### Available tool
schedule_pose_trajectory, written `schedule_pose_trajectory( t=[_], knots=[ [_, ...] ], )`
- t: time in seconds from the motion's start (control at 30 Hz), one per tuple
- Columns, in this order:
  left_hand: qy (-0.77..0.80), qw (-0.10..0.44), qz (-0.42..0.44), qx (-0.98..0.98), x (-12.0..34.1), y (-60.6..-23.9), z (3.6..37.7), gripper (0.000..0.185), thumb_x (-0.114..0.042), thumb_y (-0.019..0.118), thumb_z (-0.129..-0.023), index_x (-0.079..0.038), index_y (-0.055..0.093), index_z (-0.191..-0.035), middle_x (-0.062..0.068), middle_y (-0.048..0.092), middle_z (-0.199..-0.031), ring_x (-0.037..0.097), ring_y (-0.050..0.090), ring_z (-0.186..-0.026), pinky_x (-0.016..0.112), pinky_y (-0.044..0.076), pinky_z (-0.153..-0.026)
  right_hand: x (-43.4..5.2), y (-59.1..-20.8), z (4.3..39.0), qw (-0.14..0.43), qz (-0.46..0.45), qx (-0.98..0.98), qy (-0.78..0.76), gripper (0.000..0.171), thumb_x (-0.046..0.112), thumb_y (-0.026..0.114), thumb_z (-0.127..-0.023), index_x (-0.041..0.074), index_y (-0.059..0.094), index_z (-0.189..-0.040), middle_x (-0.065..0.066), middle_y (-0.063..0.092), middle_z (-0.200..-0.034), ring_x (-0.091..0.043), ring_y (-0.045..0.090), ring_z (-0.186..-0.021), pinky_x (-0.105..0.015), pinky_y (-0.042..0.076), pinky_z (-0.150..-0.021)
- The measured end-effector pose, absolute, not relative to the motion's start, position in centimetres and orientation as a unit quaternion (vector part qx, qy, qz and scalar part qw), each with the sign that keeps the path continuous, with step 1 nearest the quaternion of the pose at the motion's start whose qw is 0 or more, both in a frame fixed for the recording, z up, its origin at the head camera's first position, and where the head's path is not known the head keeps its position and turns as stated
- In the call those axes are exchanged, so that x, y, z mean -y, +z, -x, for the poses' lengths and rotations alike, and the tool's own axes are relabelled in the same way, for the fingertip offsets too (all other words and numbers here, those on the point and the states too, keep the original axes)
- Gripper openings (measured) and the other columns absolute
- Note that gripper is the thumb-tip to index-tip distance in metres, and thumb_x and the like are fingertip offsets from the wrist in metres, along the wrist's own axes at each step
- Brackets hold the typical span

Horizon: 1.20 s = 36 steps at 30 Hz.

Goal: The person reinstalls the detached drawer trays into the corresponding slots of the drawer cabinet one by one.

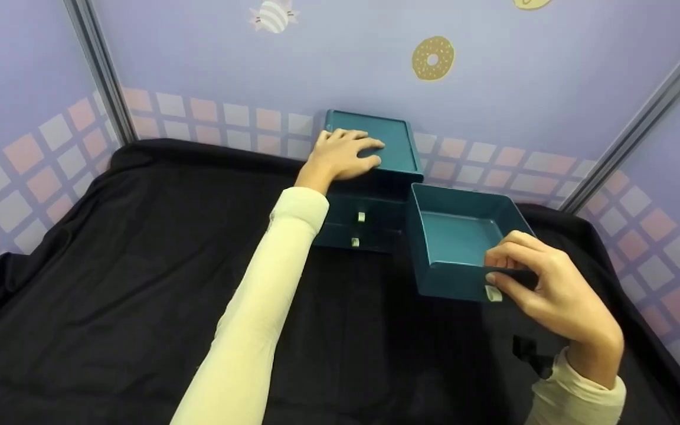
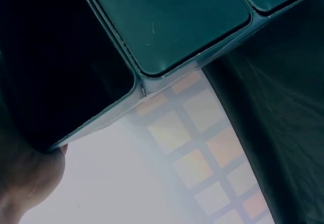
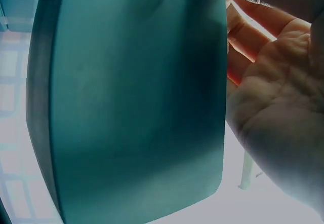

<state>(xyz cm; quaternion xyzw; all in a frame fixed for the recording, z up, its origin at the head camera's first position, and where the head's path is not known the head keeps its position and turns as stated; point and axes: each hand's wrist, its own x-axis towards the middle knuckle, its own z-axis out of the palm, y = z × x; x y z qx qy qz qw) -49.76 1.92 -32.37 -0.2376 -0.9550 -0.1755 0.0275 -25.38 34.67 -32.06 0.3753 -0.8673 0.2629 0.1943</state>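
1. The teal open-topped rectangular drawer point(image 1: 464, 236) is out of its slot and held in the air just right of the teal drawer cabinet point(image 1: 369, 177), its inside bare as far as the head view shows.
2. The right hand point(image 1: 552, 292) grips the drawer's near front wall, fingers curled over the rim and thumb beneath, near the small pale pull tab point(image 1: 493, 293). The right wrist view shows only the drawer's flat underside point(image 3: 136, 107) beside the palm point(image 3: 276, 112).
3. The left hand point(image 1: 343, 154) rests flat on top of the cabinet, fingers spread and fairly straight, pressing down rather than gripping.
4. Below that hand, two lower drawers remain in the cabinet, each with its own pale tab point(image 1: 361, 217).
5. The cabinet stands on the black cloth point(image 1: 139, 265) against the lilac patterned back wall point(image 1: 493, 88).
6. Likely risks: the drawer hangs from one edge only, so it could tip and slip from the pinch. If it swings back toward the cabinet off-line, a corner could catch the frame; were the left hand to ease off, the light cabinet might slide on the cloth.
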Motion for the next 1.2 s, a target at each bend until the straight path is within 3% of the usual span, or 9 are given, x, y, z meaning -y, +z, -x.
schedule_pose_trajectory(
  t=[0.23, 0.63, 0.93, 1.2],
  knots=[
    [-0.176, 0.034, 0.239, 0.954, -1.9, -32.5, 49.8, 0.054, -0.056, 0.041, -0.108, -0.044, 0.045, -0.161, -0.003, 0.031, -0.173, 0.03, 0.024, -0.16, 0.056, 0.014, -0.128, -33.7, -32.5, 25.7, 0.207, -0.4, 0.853, 0.265, 0.039, -0.018, 0.079, -0.081, 0.012, 0.073, -0.105, 0.003, 0.064, -0.097, -0.009, 0.056, -0.085, -0.018, 0.045, -0.077],
    [-0.178, 0.041, 0.244, 0.952, -1.9, -32.5, 49.6, 0.055, -0.056, 0.042, -0.108, -0.042, 0.046, -0.16, -0.001, 0.033, -0.173, 0.03, 0.026, -0.159, 0.055, 0.016, -0.127, -31.3, -33.1, 26.0, 0.19, -0.407, 0.851, 0.272, 0.034, -0.012, 0.079, -0.085, 0.016, 0.072, -0.104, 0.006, 0.06, -0.096, -0.007, 0.056, -0.086, -0.018, 0.047, -0.077],
    [-0.18, 0.044, 0.251, 0.95, -1.9, -32.3, 49.6, 0.054, -0.055, 0.043, -0.109, -0.04, 0.046, -0.161, 0.0, 0.032, -0.173, 0.031, 0.025, -0.16, 0.057, 0.013, -0.128, -29.0, -34.0, 26.2, 0.212, -0.443, 0.829, 0.268, 0.038, -0.013, 0.081, -0.083, 0.017, 0.07, -0.103, 0.005, 0.057, -0.095, -0.01, 0.055, -0.084, -0.018, 0.046, -0.076],
    [-0.162, 0.02, 0.258, 0.952, -1.8, -32.2, 49.6, 0.057, -0.055, 0.038, -0.11, -0.039, 0.039, -0.165, 0.001, 0.026, -0.176, 0.031, 0.02, -0.161, 0.056, 0.013, -0.126, -26.8, -34.4, 26.5, 0.207, -0.465, 0.827, 0.24, 0.033, -0.009, 0.08, -0.085, 0.016, 0.07, -0.104, 0.006, 0.057, -0.097, -0.008, 0.055, -0.087, -0.021, 0.048, -0.077]
  ],
)
